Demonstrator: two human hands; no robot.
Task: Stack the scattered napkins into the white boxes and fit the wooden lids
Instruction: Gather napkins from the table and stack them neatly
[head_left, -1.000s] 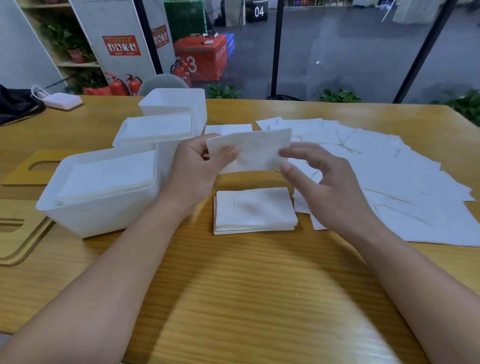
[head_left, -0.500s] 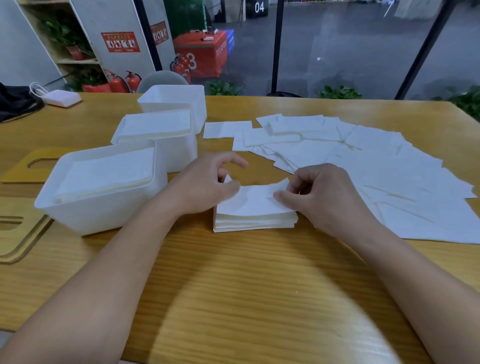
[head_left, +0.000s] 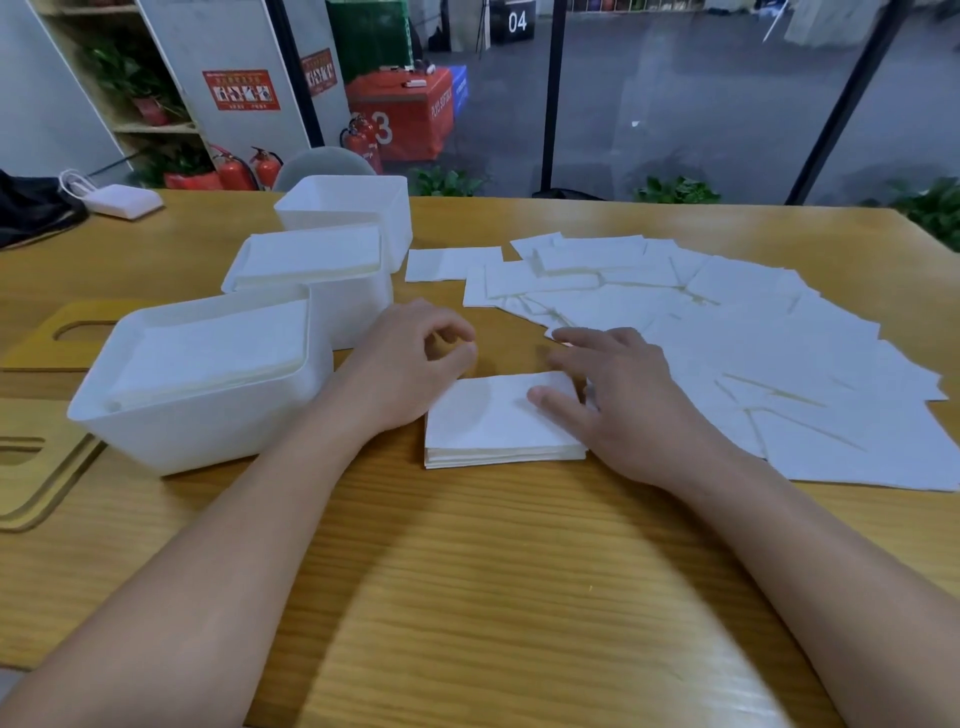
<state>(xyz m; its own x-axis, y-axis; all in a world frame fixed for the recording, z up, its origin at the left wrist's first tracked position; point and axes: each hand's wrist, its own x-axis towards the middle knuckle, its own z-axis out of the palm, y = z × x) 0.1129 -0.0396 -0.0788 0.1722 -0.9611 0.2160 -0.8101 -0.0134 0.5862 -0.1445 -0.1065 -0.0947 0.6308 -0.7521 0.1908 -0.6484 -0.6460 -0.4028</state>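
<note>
A small stack of white napkins (head_left: 493, 423) lies on the wooden table (head_left: 467, 571) in front of me. My left hand (head_left: 415, 358) hovers at the stack's left back corner, fingers loosely curled, holding nothing. My right hand (head_left: 618, 400) is spread flat, thumb resting on the stack's right side, fingers reaching toward the scattered napkins (head_left: 753, 364) on the right. Three white boxes stand at left: the near box (head_left: 208, 431) and the middle box (head_left: 358, 312) hold napkins, the far box (head_left: 387, 218) shows none. Wooden lids (head_left: 36, 467) lie at the left edge.
Another wooden lid with a slot (head_left: 67, 338) lies behind the near box. A white charger (head_left: 122, 200) and a dark bag (head_left: 31, 208) sit at the table's far left. A glass wall stands beyond the far edge.
Both hands lowered a napkin they held in the air onto the stack and let it go. The left hand then lifted off; the right hand spread open toward the scattered napkins.
</note>
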